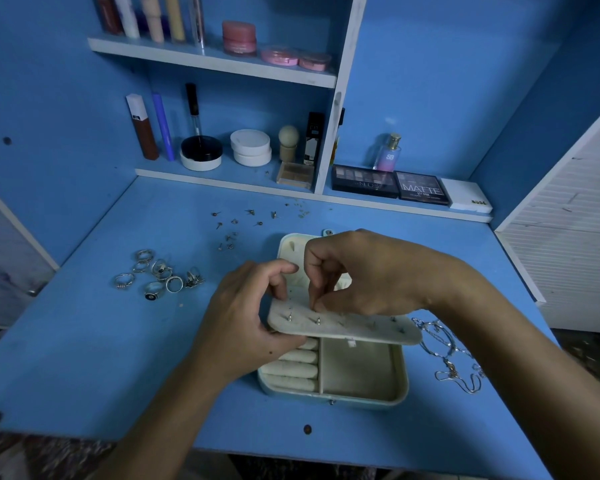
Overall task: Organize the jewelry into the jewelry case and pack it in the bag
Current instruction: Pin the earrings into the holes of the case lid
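Right hand (pixel 357 271) pinches something tiny (presumably a stud) at the earring panel (pixel 343 323) our left hand (pixel 243 317) grips just beside it, over the open jewelry case (pixel 399 375); we push straight, panel steady.

So my view's mostly a blue desk (pixel 84 358) with a shelf unit at the back. Top shelf (pixel 201 58) has a row of tubes plus a pink jar (pixel 239 38) and two pink compacts (pixel 296 57). Lower down I see a brown tube (pixel 142 128), a black-lidded jar (pixel 201 152), stacked white tubs (pixel 250 147) and a perfume bottle (pixel 388 153). Two dark eyeshadow palettes (pixel 390 184) sit side by side under the perfume, with a white box (pixel 468 199) just right of them.
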Available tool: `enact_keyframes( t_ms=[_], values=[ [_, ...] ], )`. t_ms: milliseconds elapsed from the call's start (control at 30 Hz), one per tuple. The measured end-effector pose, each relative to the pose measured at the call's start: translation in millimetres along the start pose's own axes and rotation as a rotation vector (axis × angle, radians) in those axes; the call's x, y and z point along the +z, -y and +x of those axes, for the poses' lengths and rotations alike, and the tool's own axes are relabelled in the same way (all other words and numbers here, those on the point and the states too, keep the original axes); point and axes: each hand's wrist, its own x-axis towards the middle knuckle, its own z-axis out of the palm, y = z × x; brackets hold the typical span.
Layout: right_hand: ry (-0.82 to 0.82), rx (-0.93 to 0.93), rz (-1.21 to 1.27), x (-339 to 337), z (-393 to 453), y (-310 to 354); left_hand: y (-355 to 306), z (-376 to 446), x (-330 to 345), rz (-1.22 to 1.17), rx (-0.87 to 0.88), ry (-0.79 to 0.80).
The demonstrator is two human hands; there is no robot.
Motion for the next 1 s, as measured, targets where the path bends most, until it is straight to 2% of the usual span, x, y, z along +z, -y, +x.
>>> enact_keyframes(
  t_ms=[533,1000],
  values=[
    [-0.01,-0.007,0.009,1.5,-0.6,1.1,1.0,-1.2,1.2,0.005,-0.027,-0.02],
    [-0.052,-0.029,-0.044,7.9,-1.4,-3.1,-0.2,-2.7,0.6,0.042,0.018,-0.028]
  ],
)
